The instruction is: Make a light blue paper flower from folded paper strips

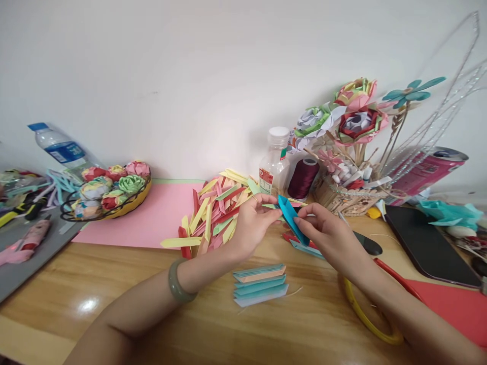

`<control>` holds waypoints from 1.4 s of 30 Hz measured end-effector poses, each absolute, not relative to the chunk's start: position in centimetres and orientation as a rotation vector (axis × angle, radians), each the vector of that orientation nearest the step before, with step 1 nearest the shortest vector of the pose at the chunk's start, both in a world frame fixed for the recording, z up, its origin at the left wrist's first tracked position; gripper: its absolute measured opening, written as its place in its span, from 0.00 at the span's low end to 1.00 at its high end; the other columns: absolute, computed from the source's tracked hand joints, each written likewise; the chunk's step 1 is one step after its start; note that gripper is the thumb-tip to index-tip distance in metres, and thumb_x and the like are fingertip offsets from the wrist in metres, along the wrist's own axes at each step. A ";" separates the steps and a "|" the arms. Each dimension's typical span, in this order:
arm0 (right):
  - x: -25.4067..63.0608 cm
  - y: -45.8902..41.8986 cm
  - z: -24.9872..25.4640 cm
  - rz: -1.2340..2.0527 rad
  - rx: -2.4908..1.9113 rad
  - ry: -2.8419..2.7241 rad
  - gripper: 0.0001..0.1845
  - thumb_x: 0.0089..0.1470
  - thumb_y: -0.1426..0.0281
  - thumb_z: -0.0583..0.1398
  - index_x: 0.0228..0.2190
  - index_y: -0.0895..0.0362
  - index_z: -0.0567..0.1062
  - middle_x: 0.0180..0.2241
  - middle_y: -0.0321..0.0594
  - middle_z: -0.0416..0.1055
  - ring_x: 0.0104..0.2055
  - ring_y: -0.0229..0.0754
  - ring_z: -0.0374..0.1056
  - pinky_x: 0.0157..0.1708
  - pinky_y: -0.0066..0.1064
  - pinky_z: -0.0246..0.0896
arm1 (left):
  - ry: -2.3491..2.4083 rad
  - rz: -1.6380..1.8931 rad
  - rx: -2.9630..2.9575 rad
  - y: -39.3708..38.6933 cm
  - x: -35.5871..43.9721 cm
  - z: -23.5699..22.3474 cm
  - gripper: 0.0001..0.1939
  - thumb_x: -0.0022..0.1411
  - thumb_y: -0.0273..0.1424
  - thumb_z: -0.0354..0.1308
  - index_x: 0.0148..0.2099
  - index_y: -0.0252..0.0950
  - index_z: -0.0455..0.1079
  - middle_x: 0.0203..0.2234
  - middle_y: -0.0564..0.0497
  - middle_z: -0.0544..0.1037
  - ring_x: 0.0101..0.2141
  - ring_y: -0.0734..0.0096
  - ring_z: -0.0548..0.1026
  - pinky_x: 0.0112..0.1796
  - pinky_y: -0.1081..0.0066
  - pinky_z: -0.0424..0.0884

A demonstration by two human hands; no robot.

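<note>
Between my two hands is a blue folded paper piece (pixel 291 219), held up at a slant above the table. My left hand (pixel 255 220) pinches its upper end between thumb and fingers. Lower down, my right hand (pixel 319 230) grips its side edge the same way. Just below lies a row of folded light blue, white and peach paper strips (pixel 261 285), with a thin thread sticking out at its right. Behind my left hand spreads a heap of folded yellow, pink, red and green strips (pixel 218 208). More red and blue strips show partly under my right hand.
A basket of paper flowers (pixel 147 195) and pink paper (pixel 171 210) lie left. Behind stand a clear bottle (pixel 272 170) and a maroon thread spool (pixel 303 178). At right are a flower holder (pixel 346 199), a black phone (pixel 429 246) and yellow-handled scissors (pixel 355 304). A glue gun (pixel 32 241) lies far left.
</note>
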State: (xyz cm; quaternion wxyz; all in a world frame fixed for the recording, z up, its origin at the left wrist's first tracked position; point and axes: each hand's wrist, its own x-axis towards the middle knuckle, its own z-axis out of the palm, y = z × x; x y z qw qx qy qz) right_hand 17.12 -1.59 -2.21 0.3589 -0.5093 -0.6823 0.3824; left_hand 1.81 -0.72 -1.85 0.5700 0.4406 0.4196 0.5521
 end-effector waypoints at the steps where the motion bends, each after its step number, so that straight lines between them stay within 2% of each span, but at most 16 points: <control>1: 17.1 -1.7 -2.2 0.908 -1.329 -1.800 0.10 0.53 0.61 0.53 0.27 0.54 0.63 0.20 0.32 0.68 0.20 0.35 0.62 0.19 0.25 0.53 | 0.986 1.295 1.031 -0.7 1.8 -1.9 0.07 0.46 0.24 0.58 0.32 0.32 0.68 0.29 0.52 0.73 0.30 0.75 0.72 0.31 0.74 0.71; 6: 16.9 -2.2 -2.3 0.445 -1.385 -1.986 0.04 0.52 0.66 0.54 0.29 0.54 0.65 0.26 0.36 0.72 0.24 0.39 0.68 0.24 0.28 0.58 | 1.021 1.294 1.007 -0.8 1.9 -1.7 0.08 0.45 0.22 0.56 0.32 0.32 0.69 0.27 0.52 0.74 0.28 0.76 0.72 0.31 0.74 0.71; 8: 16.8 -2.2 -2.4 0.380 -1.359 -2.016 0.03 0.52 0.67 0.54 0.29 0.53 0.65 0.25 0.35 0.72 0.24 0.39 0.68 0.25 0.29 0.59 | 1.022 1.291 1.015 -0.8 1.9 -1.7 0.07 0.46 0.21 0.56 0.32 0.31 0.69 0.27 0.52 0.74 0.28 0.76 0.72 0.32 0.75 0.70; 12: 17.0 -1.9 -2.3 0.502 -1.282 -1.950 0.04 0.52 0.67 0.55 0.28 0.53 0.64 0.26 0.36 0.71 0.24 0.38 0.67 0.25 0.29 0.60 | 0.962 1.313 1.035 -0.8 1.8 -1.8 0.09 0.46 0.24 0.60 0.34 0.33 0.69 0.29 0.52 0.74 0.30 0.75 0.71 0.31 0.74 0.69; 17: 17.3 -1.4 -2.1 0.902 -1.206 -1.781 0.12 0.52 0.62 0.56 0.38 0.54 0.67 0.27 0.37 0.72 0.28 0.39 0.68 0.26 0.29 0.62 | 0.845 1.320 0.981 -0.7 1.7 -1.7 0.19 0.45 0.26 0.63 0.42 0.35 0.69 0.32 0.51 0.75 0.35 0.70 0.72 0.35 0.71 0.68; 19: 17.3 -1.3 -1.9 1.034 -1.162 -1.705 0.15 0.50 0.60 0.58 0.38 0.55 0.68 0.27 0.38 0.72 0.29 0.39 0.68 0.26 0.28 0.62 | 0.776 1.267 0.947 -0.7 1.7 -1.7 0.15 0.46 0.27 0.63 0.40 0.35 0.71 0.32 0.50 0.76 0.35 0.71 0.72 0.36 0.72 0.68; 23: 17.2 -1.2 -1.3 1.169 -1.093 -1.596 0.14 0.46 0.59 0.61 0.31 0.56 0.68 0.28 0.38 0.72 0.30 0.38 0.69 0.27 0.27 0.63 | 0.675 1.133 0.898 -0.7 1.7 -1.7 0.07 0.46 0.29 0.64 0.32 0.34 0.74 0.29 0.52 0.76 0.30 0.77 0.71 0.35 0.73 0.68; 30: 17.2 -1.3 -1.4 1.116 -1.101 -1.659 0.12 0.48 0.59 0.59 0.29 0.55 0.68 0.27 0.36 0.70 0.28 0.37 0.66 0.26 0.27 0.61 | 0.694 1.189 0.885 -1.0 1.9 -1.5 0.07 0.44 0.29 0.65 0.30 0.35 0.74 0.26 0.53 0.76 0.28 0.78 0.71 0.32 0.77 0.68; 39: 17.5 -1.6 -2.0 0.770 -1.126 -1.755 0.08 0.52 0.63 0.57 0.31 0.54 0.69 0.36 0.39 0.71 0.36 0.41 0.67 0.36 0.33 0.64 | 0.725 1.242 0.825 -0.7 1.6 -1.9 0.07 0.46 0.31 0.65 0.29 0.34 0.75 0.24 0.53 0.76 0.25 0.79 0.72 0.31 0.76 0.69; 42: 17.5 -1.6 -1.9 0.808 -1.148 -1.700 0.09 0.52 0.62 0.58 0.31 0.54 0.70 0.33 0.38 0.71 0.33 0.40 0.67 0.32 0.32 0.64 | 0.711 1.247 0.832 -0.6 1.6 -1.9 0.07 0.47 0.32 0.64 0.30 0.34 0.75 0.24 0.52 0.76 0.26 0.77 0.73 0.31 0.76 0.69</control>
